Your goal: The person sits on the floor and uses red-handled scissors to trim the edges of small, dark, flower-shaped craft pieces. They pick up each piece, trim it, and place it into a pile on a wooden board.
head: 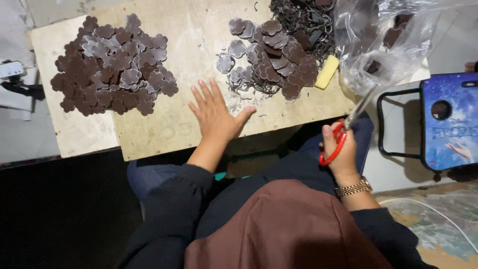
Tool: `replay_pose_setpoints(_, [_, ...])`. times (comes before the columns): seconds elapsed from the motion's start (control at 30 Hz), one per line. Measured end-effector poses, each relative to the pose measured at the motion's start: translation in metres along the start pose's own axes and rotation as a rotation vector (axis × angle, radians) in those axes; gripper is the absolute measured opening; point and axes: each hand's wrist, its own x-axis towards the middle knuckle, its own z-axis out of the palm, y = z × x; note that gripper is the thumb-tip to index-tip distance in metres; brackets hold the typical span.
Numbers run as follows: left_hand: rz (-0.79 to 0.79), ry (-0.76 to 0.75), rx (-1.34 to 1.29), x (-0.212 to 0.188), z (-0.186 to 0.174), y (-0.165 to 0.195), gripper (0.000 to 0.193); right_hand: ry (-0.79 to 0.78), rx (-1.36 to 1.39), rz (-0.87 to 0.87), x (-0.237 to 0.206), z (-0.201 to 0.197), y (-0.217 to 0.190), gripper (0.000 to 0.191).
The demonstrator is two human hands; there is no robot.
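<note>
the scissors (343, 133), red-handled with pale blades, sit in the right hand (339, 149), off the tabletop's (164, 134) near right corner; the fingers are threaded through the loops, so that grip is closed on the handles, and the blades angle up toward a clear plastic bag (383, 45) past the right edge. the left hand (215, 115) lies flat and spread on the tabletop near its front edge, grip wide and holding nothing. just beyond its fingertips is a loose heap of brown flower-shaped cutouts (274, 60) mixed with thin offcut strips, and a yellow block (327, 72) lies at that heap's right side. a larger, tidier pile of the same cutouts (112, 67) fills the far left corner, well apart. a blue printed case (450, 119) with a dark frame stands to the right of the tabletop.

likely risks: the blade tips look close enough to snag or slit the thin bag, and a sweep of the flat hand could push offcuts and cutouts over the front edge.
</note>
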Motion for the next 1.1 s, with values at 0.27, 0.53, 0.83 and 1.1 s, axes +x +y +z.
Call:
replay_pose_setpoints(0.27, [0.077,0.074,-0.031,0.054,-0.003,0.05,0.133,-0.023,0.049,-0.174,0.023,-0.016,0.019,0.023])
replay_pose_setpoints(0.53, [0.474,0.294,-0.247,0.065,0.001,0.078,0.083,-0.016,-0.135,-0.212,0.033,-0.022,0.011,0.025])
replay_pose_setpoints(0.83, [0.657,0.42,-0.252,0.049,-0.006,0.082,0.022,-0.018,-0.077,-0.161,0.022,-0.019,-0.001,0.025])
replay_pose_setpoints(1.1, [0.513,0.49,-0.419,0.02,-0.015,0.043,0.013,-0.061,-0.033,-0.187,0.005,-0.011,-0.007,0.025])
